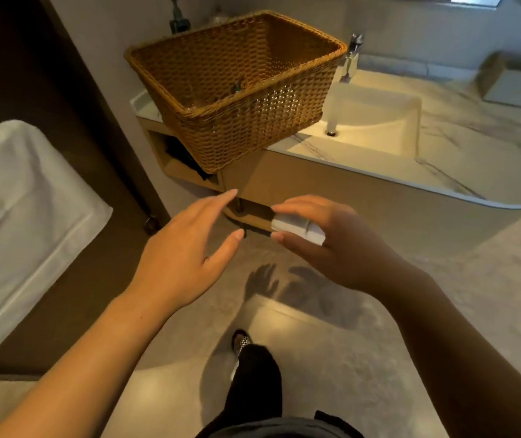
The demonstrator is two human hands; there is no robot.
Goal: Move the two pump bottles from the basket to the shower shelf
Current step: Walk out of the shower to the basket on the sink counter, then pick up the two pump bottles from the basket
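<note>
A brown wicker basket [246, 121] stands on the left end of the vanity counter, its front corner hanging over the edge. Through its inner wall a small dark green pump tip [237, 87] shows; the rest of the basket's contents are hidden. Behind the basket, against the wall, a dark pump bottle [178, 23] stands. My left hand [186, 245] hovers below the basket with fingers spread and nothing in it. My right hand [325, 238] is beside it, fingers curled around a small white block [297, 229]. No shower shelf is in view.
A lit sink [376, 121] with a chrome faucet [350, 58] lies right of the basket on the marble counter [474, 147]. A tissue box [515, 80] sits far right. A white towel [22, 216] hangs at left. Open shelves [183, 165] sit under the counter. My leg [252, 384] is below.
</note>
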